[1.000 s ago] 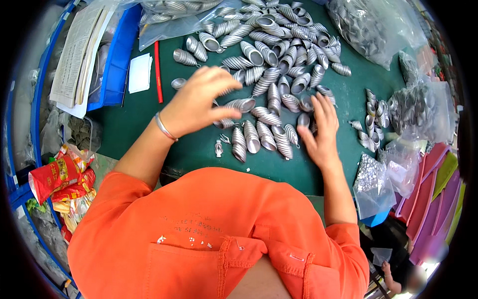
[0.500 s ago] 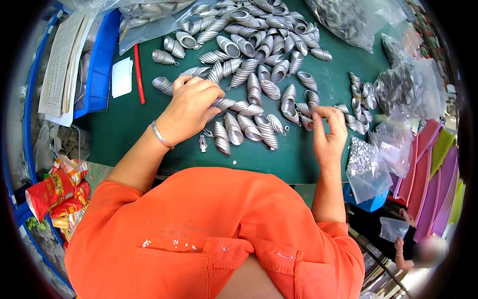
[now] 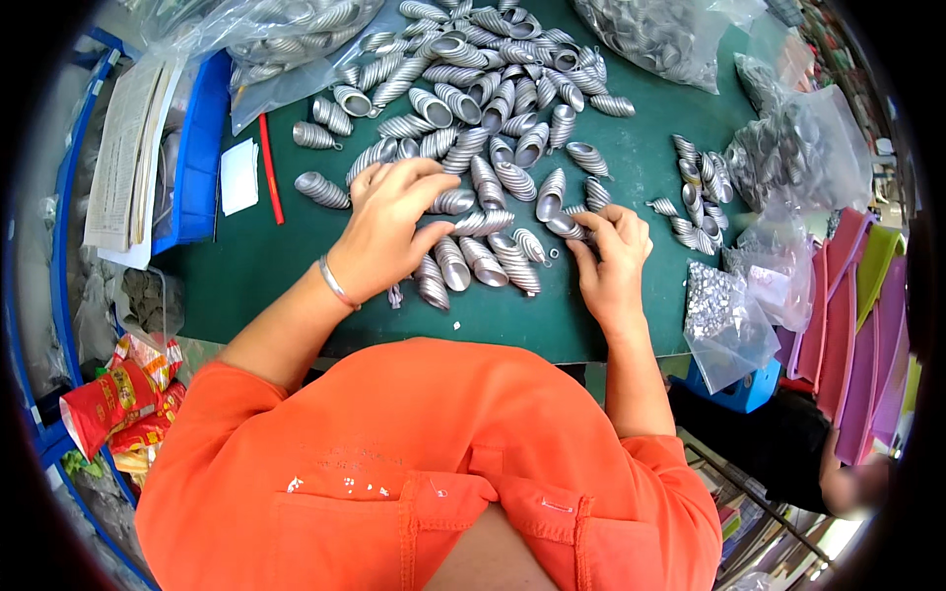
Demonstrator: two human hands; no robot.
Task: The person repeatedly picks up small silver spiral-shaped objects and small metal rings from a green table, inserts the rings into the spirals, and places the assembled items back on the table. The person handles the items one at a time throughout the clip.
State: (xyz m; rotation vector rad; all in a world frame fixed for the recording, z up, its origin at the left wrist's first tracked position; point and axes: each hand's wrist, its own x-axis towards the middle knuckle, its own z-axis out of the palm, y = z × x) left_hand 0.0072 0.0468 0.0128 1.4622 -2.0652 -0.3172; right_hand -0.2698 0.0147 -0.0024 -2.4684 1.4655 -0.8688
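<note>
Metal pcs (image 3: 486, 184) crowd worktop (image 3: 552, 330) nr red stick (image 3: 270, 169); clear bag (image 3: 655, 44) holds more. L hand (image 3: 391, 217) half-spread, R hand (image 3: 613, 266) pinching 1 pc (image 3: 565, 226).

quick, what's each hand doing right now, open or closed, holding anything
Left hand: open, curved beside a loose ridged grey piece; no grip on it can be made out.
Right hand: closed, pinching another ridged piece.

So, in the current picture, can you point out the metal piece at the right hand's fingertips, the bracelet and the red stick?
Metal piece (image 3: 564, 226): head view, on its ridged side.
Bracelet (image 3: 336, 283): head view, middle of its visible band.
Red stick (image 3: 270, 169): head view, midway along its length.
</note>
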